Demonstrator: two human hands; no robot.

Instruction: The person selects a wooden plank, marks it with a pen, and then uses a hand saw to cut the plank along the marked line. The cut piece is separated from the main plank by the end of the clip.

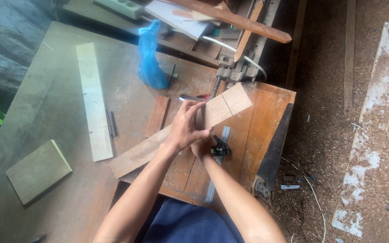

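A long wooden board (228,105) lies slantwise across the brown workbench (266,112), with a pencil line near its upper right end. My left hand (187,127) lies on the board's middle and holds it down, fingers pointing up. My right hand (202,148) is mostly hidden under the left one. It grips the black head of a square (220,148) at the board's near edge. The square's metal ruler (216,177) runs down the bench toward me.
A hand saw (273,153) lies at the bench's right edge. To the left are a short reddish wood piece (157,116), a pale plank (93,101), a square block (38,172) and a blue plastic bag (149,56). A vise (230,67) stands behind. Sawdust covers the floor (338,112).
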